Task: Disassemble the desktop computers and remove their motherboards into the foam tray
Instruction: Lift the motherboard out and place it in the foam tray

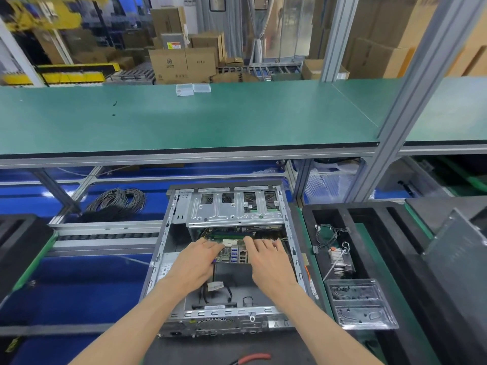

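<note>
An open grey desktop case (168,233) lies on its side in front of me, its silver drive cage (232,209) at the far end. The green motherboard (235,255) sits inside, tilted, its blue rear ports facing me. My left hand (196,264) grips the board's left edge, fingers curled over it. My right hand (268,259) holds the board's right part, fingers laid over the top. A black foam tray (390,248) stands to the right of the case, holding a heatsink (341,260) and loose cables (329,234).
A clear plastic tray with screws (361,301) lies at the foam tray's near end. Red-handled pliers (253,359) lie near the front edge. Coiled cables (118,201) sit left of the case. A green shelf (184,117) spans above with small clear boxes (192,88). Another black foam tray (21,241) is at the left.
</note>
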{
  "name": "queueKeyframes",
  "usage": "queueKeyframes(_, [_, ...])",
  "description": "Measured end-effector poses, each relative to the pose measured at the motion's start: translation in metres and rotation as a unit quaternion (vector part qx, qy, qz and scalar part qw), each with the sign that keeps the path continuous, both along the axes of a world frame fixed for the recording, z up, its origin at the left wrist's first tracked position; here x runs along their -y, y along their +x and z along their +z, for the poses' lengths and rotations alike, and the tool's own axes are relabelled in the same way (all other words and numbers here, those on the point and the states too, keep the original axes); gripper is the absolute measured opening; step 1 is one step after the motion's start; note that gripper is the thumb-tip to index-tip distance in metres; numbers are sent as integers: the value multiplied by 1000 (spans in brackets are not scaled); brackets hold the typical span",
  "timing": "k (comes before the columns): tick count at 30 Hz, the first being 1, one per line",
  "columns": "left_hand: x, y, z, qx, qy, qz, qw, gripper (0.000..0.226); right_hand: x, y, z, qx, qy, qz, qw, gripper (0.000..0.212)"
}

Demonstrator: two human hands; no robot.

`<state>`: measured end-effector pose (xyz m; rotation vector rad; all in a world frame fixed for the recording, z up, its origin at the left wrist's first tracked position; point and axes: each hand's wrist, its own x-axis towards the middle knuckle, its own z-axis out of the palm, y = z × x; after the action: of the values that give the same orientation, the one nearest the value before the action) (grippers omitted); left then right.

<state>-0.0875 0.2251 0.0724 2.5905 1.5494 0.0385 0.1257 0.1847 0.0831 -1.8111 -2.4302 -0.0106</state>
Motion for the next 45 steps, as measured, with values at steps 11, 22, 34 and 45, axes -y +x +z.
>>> queueKeyframes(11, [-17, -10, 22, -25, -34, 39, 998, 69, -4, -20, 13, 2, 5, 4, 1000, 72])
queueKeyframes(22, [-10, -12, 42, 5, -29, 24, 999, 53, 1, -21, 29, -26, 4, 5, 1000, 62])
queueKeyframes(34, [5, -24, 81, 0, -12, -5, 1000, 58, 29, -33, 74, -37, 17, 0, 999, 53])
queueKeyframes(45, [23, -48, 90, 43, 26, -18, 999, 49, 51, -46, 101, -23, 29, 17, 999, 50])
